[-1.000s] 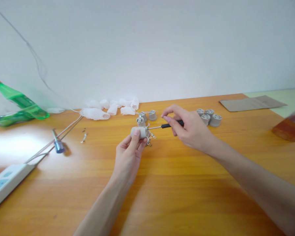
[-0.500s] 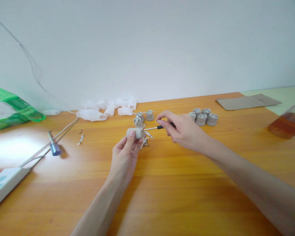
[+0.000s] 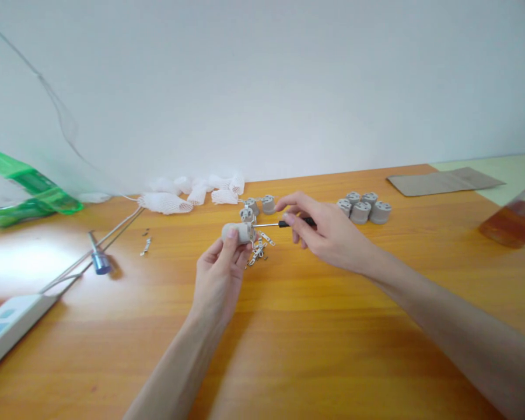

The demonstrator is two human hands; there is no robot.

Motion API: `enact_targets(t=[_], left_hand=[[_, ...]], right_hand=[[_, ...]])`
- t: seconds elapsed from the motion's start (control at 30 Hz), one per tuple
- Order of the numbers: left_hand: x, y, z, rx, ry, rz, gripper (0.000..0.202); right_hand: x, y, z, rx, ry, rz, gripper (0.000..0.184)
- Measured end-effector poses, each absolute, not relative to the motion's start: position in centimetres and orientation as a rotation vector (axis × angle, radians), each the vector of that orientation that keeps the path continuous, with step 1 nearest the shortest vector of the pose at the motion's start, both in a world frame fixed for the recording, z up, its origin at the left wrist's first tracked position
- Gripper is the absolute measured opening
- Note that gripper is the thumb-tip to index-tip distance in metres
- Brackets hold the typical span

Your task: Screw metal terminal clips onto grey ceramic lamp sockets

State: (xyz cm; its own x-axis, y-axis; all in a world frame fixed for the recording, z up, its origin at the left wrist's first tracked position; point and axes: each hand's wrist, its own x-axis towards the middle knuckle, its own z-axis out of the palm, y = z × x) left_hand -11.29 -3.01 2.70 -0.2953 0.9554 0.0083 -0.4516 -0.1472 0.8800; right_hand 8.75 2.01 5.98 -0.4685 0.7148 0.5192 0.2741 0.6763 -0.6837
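My left hand (image 3: 221,271) is closed around a grey-white ceramic lamp socket (image 3: 238,233), held on its side above the table with its end facing right. In my right hand (image 3: 319,230) is a screwdriver (image 3: 284,224) with a black handle, gripped between thumb and fingers. Its thin shaft points left, and the tip meets the socket's right end; the exact contact spot is too small to make out. Small metal strips (image 3: 259,249) lie in a loose pile just below and right of the socket. More sockets (image 3: 268,204) stand close behind it.
Several grey sockets (image 3: 359,212) stand grouped beyond my right hand. White foam net sleeves (image 3: 166,203) lie along the wall. To the left are a blue-handled tool (image 3: 100,262), a power strip (image 3: 13,326) and a green bottle (image 3: 30,181). A cup of reddish-brown liquid (image 3: 510,221) is far right.
The held socket and the screwdriver have shifted slightly up and to the left, and the socket is tilted a little differently. More of the metal strip pile shows below it.
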Motion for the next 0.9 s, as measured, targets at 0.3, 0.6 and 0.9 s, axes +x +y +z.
enact_targets(t=[0.3,0.6,0.9], left_hand=[[-10.4,-3.3,2.3,0.73,0.969,1.623,0.02],[-10.4,-3.3,2.4,0.627,0.969,1.62,0.02],[-10.3,-3.3,3.3,0.553,0.958,1.651,0.015]], right_hand=[[9.2,2.3,6.2,-0.861,-1.89,0.798,0.013],[9.4,2.6,6.9,-0.679,-2.031,0.699,0.026],[9.0,2.3,6.2,-0.702,-2.087,0.576,0.02]])
